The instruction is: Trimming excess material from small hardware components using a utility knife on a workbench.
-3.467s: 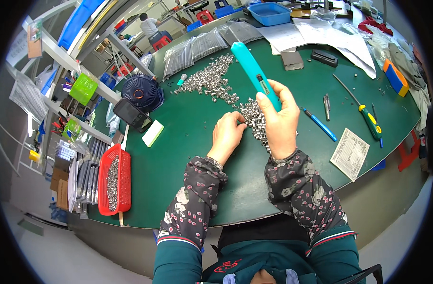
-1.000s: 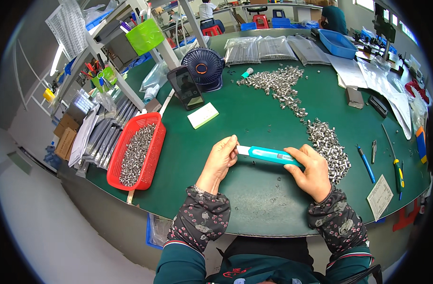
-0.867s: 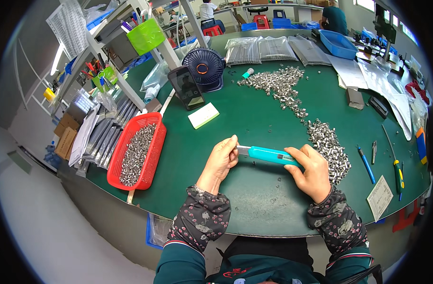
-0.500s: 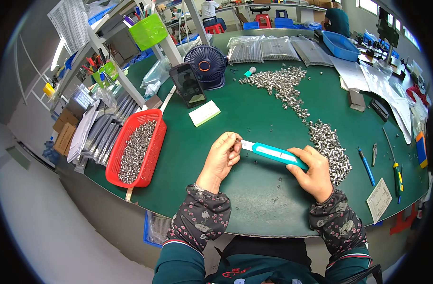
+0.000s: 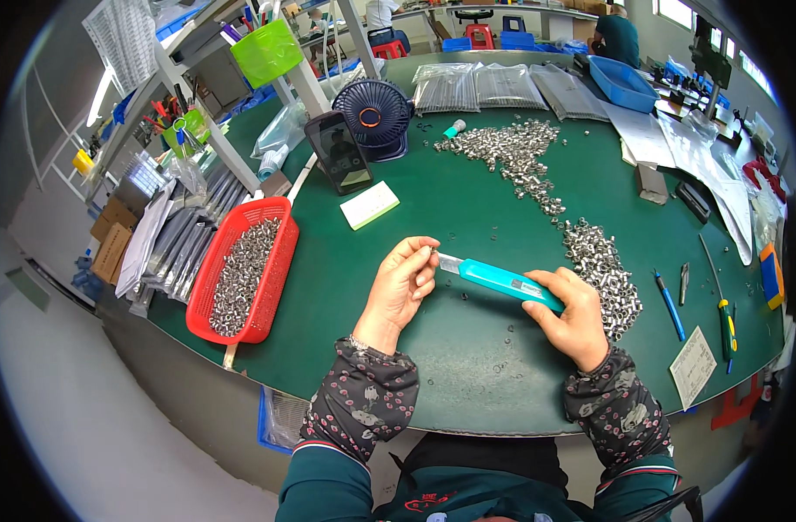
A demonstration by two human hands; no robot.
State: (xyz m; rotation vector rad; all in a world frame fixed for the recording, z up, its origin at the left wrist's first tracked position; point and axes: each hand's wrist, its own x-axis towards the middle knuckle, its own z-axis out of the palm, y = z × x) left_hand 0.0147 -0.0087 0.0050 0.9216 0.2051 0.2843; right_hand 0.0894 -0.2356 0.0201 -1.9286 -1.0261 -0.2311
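My right hand (image 5: 576, 317) grips the rear of a teal handheld tool (image 5: 500, 279) that lies nearly level above the green table (image 5: 450, 209). Its metal tip points left. My left hand (image 5: 403, 285) pinches at that tip with thumb and fingers; whatever small part it holds there is too small to make out. A heap of small silver metal parts (image 5: 600, 270) lies just right of my right hand, and a longer trail of them (image 5: 511, 152) runs toward the back of the table.
A red basket (image 5: 208, 287) with metal parts sits at the left edge. A phone on a stand (image 5: 339, 153), a small dark fan (image 5: 373, 109) and a white pad (image 5: 370, 205) stand behind. Pens and a screwdriver (image 5: 724, 304) lie right. A blue bin (image 5: 622, 83) sits far back.
The tool went from upright over the parts heap to lying level between both hands. In the last second my hands shifted slightly and the view moved a little.
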